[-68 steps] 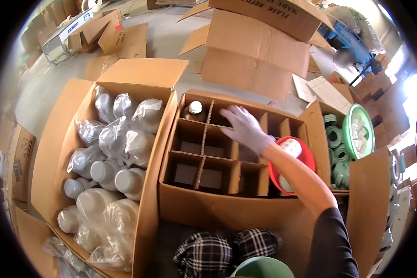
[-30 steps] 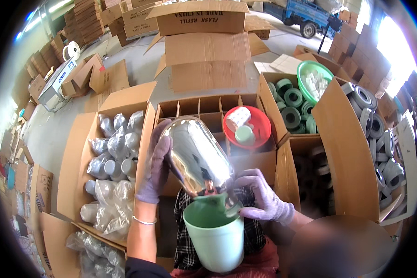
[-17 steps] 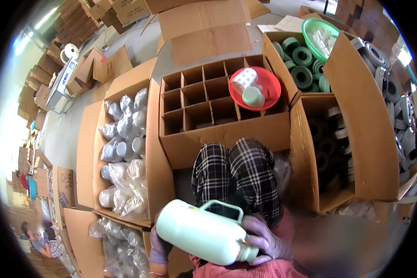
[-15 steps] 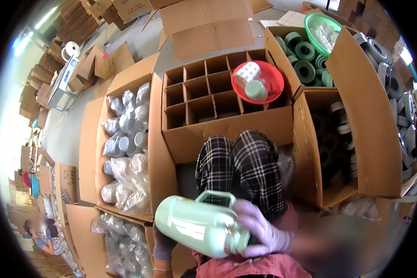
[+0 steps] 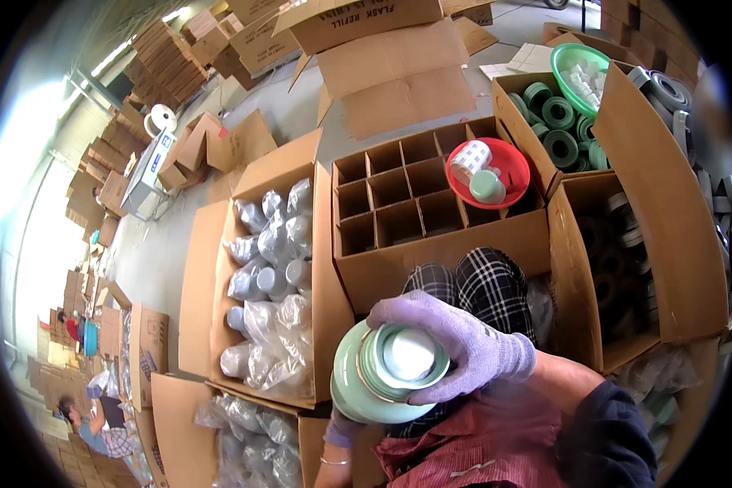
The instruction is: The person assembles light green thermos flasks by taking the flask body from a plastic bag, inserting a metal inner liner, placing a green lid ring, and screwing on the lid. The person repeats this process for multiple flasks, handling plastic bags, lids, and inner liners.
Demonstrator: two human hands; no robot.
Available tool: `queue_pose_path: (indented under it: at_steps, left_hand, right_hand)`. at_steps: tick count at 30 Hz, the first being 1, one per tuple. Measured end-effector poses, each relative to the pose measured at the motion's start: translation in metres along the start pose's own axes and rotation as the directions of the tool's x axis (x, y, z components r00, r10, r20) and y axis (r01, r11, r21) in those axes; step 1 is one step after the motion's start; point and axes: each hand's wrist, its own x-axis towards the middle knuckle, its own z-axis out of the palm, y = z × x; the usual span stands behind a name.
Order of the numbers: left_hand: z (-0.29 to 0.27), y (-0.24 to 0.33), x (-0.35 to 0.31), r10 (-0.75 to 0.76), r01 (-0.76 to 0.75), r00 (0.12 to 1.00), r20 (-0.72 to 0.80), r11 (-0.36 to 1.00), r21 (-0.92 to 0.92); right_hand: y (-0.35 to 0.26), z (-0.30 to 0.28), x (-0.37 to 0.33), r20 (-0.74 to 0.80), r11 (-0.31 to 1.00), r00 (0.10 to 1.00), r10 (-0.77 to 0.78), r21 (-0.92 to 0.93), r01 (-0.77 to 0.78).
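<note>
Over my lap a pale green thermos flask [image 5: 350, 378] is tilted, its top facing me. Inside its ringed neck a white stopper [image 5: 412, 356] shows. My gloved right hand [image 5: 472, 346] curls around the neck, thumb on one side and fingers on the other. Lower left, my left hand [image 5: 343, 431], also gloved, holds the flask's body from beneath; its fingers are mostly hidden. Just beyond my knees, a red bowl [image 5: 522, 167] rests on a divided carton [image 5: 439, 254]. It holds a roll of printed labels [image 5: 469, 159] and a pale green cap [image 5: 487, 187].
At left, a carton [image 5: 327, 342] holds several plastic-wrapped grey flasks; another carton of wrapped items [image 5: 248, 439] sits nearer. On the right are a carton of green rings [image 5: 559, 114], a green basin [image 5: 563, 61] of white pieces and a deep carton [image 5: 573, 285]. A person [image 5: 93, 423] sits far left.
The flask has turned from lying sideways to facing me with its top, and the white stopper now shows. My right hand has shifted onto the neck. The view has swung left.
</note>
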Motion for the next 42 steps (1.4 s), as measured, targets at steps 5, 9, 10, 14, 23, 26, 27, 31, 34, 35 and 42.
queue_pose_path:
  at_steps: [5,9,10,14,23,26,27,31,34,35,42]
  left_hand:
    - [0.023,0.0,-0.005,-0.041,0.01,0.973,-0.227,0.991,-0.135]
    - [0.032,-0.005,0.021,-0.14,0.058,0.936,-0.323,0.966,-0.253]
    - [0.033,-0.007,0.029,-0.165,0.066,0.927,-0.336,0.956,-0.285]
    - [0.019,-0.009,0.062,-0.265,0.105,0.888,-0.376,0.913,-0.395]
    - [-0.08,0.093,0.21,0.022,-0.09,0.969,0.248,0.959,0.268]
    - [-0.005,0.165,0.238,0.084,-0.525,0.715,0.694,0.72,0.453]
    - [0.01,0.184,0.234,-0.066,-0.529,0.663,0.745,0.663,0.53]
    - [0.042,0.16,0.217,-0.035,-0.553,0.533,0.845,0.742,0.379]
    - [0.06,0.119,0.214,-0.116,-0.557,0.412,0.904,0.753,0.351]
    - [0.06,0.115,0.219,-0.099,-0.559,0.389,0.916,0.765,0.321]
    - [0.019,-0.055,0.109,0.057,-0.801,0.41,0.91,0.501,0.329]
  right_hand:
    - [-0.006,0.006,0.007,-0.265,0.985,0.964,-0.015,-0.171,-0.031]
    - [-0.009,0.009,0.009,-0.343,0.986,0.939,0.013,-0.149,-0.069]
    - [-0.008,0.01,0.009,-0.343,0.988,0.939,0.005,-0.142,-0.057]
    - [-0.01,0.008,0.003,-0.306,0.976,0.947,-0.097,-0.215,0.031]
    - [-0.021,0.015,-0.111,-0.366,0.677,0.768,0.526,-0.366,-0.639]
    - [-0.02,-0.004,-0.124,-0.155,0.443,0.641,0.752,-0.601,-0.665]
    - [-0.018,-0.011,-0.124,-0.061,0.391,0.599,0.798,-0.704,-0.593]
    - [0.008,-0.101,-0.091,-0.043,0.557,0.822,0.568,-0.715,-0.422]
    - [0.056,-0.218,-0.079,-0.516,0.424,0.792,0.328,-0.668,-0.611]
    - [0.076,-0.265,-0.083,-0.628,0.358,0.672,0.391,-0.569,-0.74]
    - [0.26,-0.461,-0.113,-0.901,-0.315,0.203,0.384,-0.335,-0.888]
